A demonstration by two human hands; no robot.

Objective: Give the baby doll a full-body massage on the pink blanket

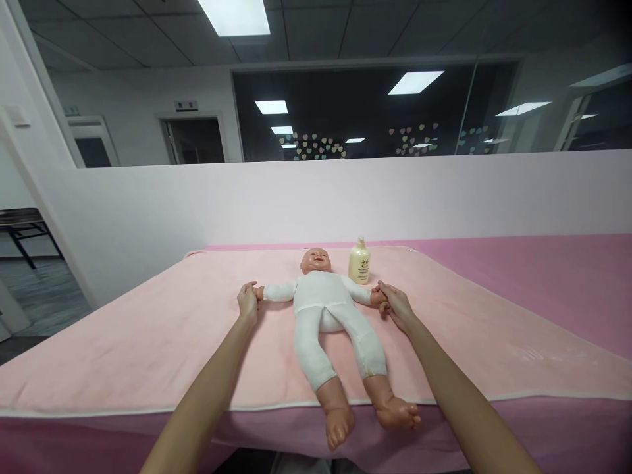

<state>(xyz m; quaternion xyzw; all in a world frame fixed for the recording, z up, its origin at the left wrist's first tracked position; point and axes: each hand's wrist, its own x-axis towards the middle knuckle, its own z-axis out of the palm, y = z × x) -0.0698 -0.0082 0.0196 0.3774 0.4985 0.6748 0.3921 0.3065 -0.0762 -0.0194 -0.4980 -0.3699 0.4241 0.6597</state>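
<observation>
A baby doll (323, 296) with a white cloth body lies on its back, its head away from me and its bare feet over the near edge of the peach blanket (158, 342). Both its arms are stretched out sideways. My left hand (247, 301) is closed around the doll's hand on the left. On the other side, my right hand (396, 305) grips the doll's other hand between thumb and fingers. Close to the doll's head, a pale yellow pump bottle (359, 263) stands upright, touched by neither hand.
Under the blanket is a pink cover (557, 283), visible at the right and along the front edge. A low white wall (395, 197) with glass above it borders the far side. A dark-topped table or stool (22, 220) stands beyond an opening at the left.
</observation>
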